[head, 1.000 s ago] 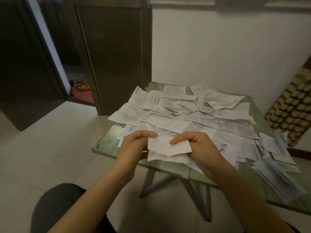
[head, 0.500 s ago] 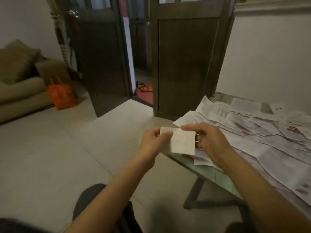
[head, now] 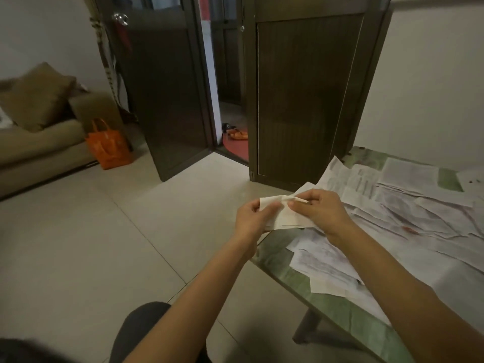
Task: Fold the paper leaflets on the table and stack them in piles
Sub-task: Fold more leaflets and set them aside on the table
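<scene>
2 hands raised side by side: the left hand (head: 250, 218) and right hand (head: 320, 213) each pinch 1 folded leaflet (head: 285, 218).

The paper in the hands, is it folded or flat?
Partly folded: the paper curls over along its top, pinched by left hand and right hand.

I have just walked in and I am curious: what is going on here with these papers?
A person holds one leaflet up in the air, the left hand and the right hand both pinching it, partway through a fold. Many other leaflets lie spread over the green table, not yet folded.
</scene>
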